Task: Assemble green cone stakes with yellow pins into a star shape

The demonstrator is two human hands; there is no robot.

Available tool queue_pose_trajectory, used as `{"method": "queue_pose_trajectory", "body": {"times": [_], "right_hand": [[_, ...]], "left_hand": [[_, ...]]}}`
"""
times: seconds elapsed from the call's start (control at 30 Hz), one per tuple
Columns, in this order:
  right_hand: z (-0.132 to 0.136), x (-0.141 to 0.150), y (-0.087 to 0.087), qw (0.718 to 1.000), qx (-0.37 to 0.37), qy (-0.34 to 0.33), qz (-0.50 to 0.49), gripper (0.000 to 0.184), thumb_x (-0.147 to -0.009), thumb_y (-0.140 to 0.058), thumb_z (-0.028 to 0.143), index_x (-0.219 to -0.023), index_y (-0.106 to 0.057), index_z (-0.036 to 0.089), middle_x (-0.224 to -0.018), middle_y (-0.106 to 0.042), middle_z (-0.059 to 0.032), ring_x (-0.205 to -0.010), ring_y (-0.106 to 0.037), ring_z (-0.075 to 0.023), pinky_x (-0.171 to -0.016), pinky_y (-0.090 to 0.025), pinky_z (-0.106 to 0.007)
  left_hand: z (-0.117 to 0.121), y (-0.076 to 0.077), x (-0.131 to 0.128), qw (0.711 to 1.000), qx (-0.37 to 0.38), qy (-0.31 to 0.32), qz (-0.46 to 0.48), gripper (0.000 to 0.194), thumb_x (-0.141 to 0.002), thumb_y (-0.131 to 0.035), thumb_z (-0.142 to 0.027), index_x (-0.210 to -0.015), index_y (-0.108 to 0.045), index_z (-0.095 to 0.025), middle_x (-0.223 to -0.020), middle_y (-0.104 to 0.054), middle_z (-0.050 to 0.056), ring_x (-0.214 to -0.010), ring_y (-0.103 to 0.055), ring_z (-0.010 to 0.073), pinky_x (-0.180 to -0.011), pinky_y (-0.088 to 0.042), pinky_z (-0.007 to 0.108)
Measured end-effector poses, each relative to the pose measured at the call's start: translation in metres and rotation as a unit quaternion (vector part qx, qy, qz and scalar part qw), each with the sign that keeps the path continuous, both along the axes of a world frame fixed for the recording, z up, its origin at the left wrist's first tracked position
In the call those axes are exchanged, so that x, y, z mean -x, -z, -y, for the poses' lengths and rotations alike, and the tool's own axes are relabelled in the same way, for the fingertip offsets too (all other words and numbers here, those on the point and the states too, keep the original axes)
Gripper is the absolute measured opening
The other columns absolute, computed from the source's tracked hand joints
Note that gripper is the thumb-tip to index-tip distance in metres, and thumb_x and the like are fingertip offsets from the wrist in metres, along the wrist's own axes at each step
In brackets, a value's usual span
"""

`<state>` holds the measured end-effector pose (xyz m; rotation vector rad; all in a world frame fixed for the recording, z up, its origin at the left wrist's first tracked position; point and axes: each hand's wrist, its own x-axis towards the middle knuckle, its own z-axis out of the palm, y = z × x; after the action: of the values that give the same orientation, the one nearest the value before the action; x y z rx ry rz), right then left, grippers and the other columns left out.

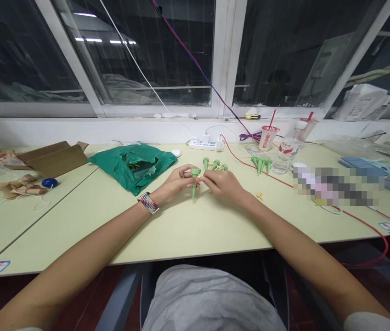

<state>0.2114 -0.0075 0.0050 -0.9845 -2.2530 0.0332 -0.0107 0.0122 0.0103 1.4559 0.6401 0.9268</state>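
My left hand (181, 181), with a woven watch band at the wrist, grips a green plastic plant-watering spike (194, 185), its point downward. My right hand (220, 181) meets it from the other side, fingertips pinched around a small yellow piece (199, 176) at the spike's side, mostly hidden. Just behind my hands lie several more green spikes (215, 163) with yellow bits among them. Farther right is another cluster of green spikes (261, 164). A loose yellow piece (260, 196) rests on the table right of my right hand.
A torn green plastic bag (136, 161) lies left, beside an open cardboard box (52, 158) and wooden toys with a blue ball (49, 183). A water bottle (287, 149) and a cup with straw (268, 138) stand right. A red cable (277, 180) crosses the table from the power strip (206, 145).
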Motion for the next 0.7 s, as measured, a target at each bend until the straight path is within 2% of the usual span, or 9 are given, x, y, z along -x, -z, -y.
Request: {"method": "queue_pose_trajectory", "body": {"times": [0.13,0.3,0.43,0.7], "right_hand": [[0.0016,0.0012,-0.0003,0.998,0.052,0.018,-0.011,0.043,-0.113,-0.039,0.039,-0.082,-0.06,0.02,-0.07,-0.062,0.0,-0.062,-0.051,-0.0141,-0.063,-0.027,-0.027],[0.0045,0.0001,-0.0008,1.0,-0.001,0.004,-0.004,0.033,-0.11,-0.049,0.044,-0.09,-0.061,0.02,-0.08,-0.069,-0.0023,-0.069,-0.055,-0.0152,-0.065,-0.029,-0.027],[0.0037,0.0002,-0.0003,1.0,0.013,0.012,0.01,0.04,-0.113,-0.043,0.041,-0.084,-0.062,0.02,-0.076,-0.067,-0.0014,-0.066,-0.054,-0.0145,-0.064,-0.027,-0.027],[0.0064,0.0043,0.0007,0.998,0.008,0.046,0.031,0.038,-0.112,-0.045,0.04,-0.088,-0.065,0.02,-0.076,-0.07,-0.0032,-0.064,-0.055,-0.0153,-0.063,-0.025,-0.029]], "left_hand": [[-0.0009,0.0014,0.0007,1.0,-0.005,0.001,0.002,0.037,-0.081,-0.089,-0.029,-0.11,-0.069,-0.019,-0.088,-0.075,0.003,-0.078,-0.073,0.0171,-0.08,-0.056,0.031],[0.0013,-0.0009,-0.0002,1.0,0.002,0.006,-0.008,0.039,-0.08,-0.089,-0.03,-0.111,-0.069,-0.019,-0.089,-0.075,0.004,-0.08,-0.073,0.0179,-0.08,-0.056,0.031],[0.0026,-0.0029,-0.001,1.0,-0.005,0.007,-0.017,0.039,-0.08,-0.089,-0.032,-0.112,-0.07,-0.019,-0.086,-0.073,0.002,-0.076,-0.072,0.0166,-0.077,-0.055,0.03],[0.0003,0.0,-0.0001,1.0,0.008,0.004,-0.012,0.04,-0.081,-0.088,-0.032,-0.114,-0.07,-0.018,-0.09,-0.074,0.004,-0.079,-0.072,0.0169,-0.08,-0.056,0.031]]}}
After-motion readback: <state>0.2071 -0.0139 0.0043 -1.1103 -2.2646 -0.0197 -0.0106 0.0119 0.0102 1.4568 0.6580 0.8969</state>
